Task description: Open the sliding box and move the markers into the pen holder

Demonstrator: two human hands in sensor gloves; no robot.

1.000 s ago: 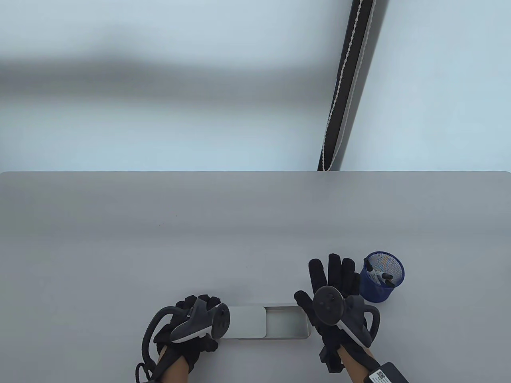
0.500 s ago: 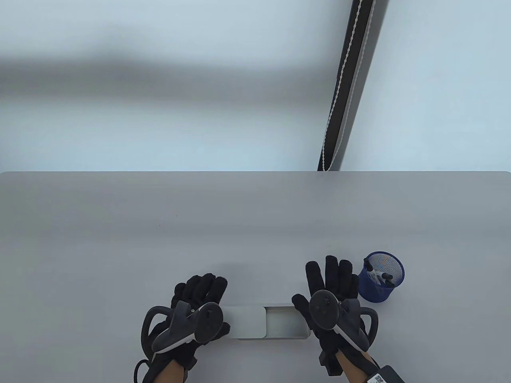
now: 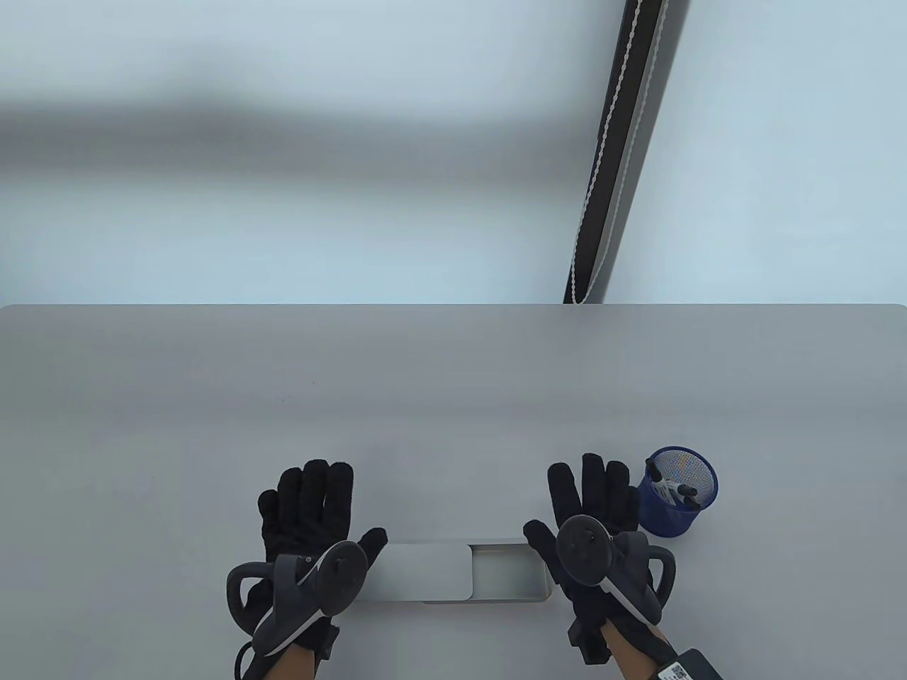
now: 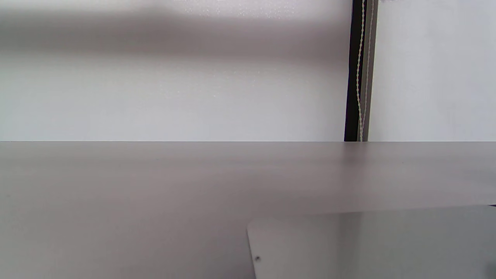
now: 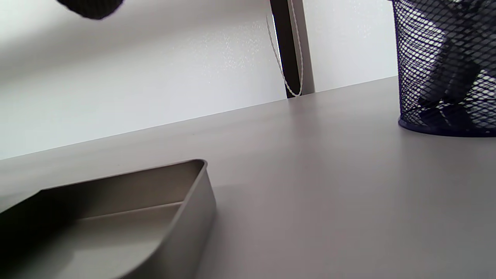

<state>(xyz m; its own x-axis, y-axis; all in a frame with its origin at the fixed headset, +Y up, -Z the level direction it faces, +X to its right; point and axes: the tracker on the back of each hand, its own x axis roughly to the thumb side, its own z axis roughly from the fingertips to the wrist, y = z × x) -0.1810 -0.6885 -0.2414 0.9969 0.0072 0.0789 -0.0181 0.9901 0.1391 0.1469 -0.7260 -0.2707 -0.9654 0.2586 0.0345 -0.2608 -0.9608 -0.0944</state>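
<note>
A flat silver sliding box (image 3: 506,574) lies near the table's front edge, its lid (image 3: 425,572) slid to the left and the right half uncovered; no marker shows inside it (image 5: 116,217). The lid's corner (image 4: 348,240) fills the lower right of the left wrist view. A blue mesh pen holder (image 3: 677,490) stands to the right with black markers (image 3: 673,490) in it, also close in the right wrist view (image 5: 445,69). My left hand (image 3: 306,506) lies flat with straight fingers left of the lid. My right hand (image 3: 592,499) lies flat between box and holder.
The grey table (image 3: 354,397) runs back to a pale wall. A black strip with a white beaded cord (image 3: 609,156) hangs behind the far edge at the right.
My left hand has let go of the lid's left end, uncurled and moved left to lie flat with its fingers spread. The right hand has barely moved.
</note>
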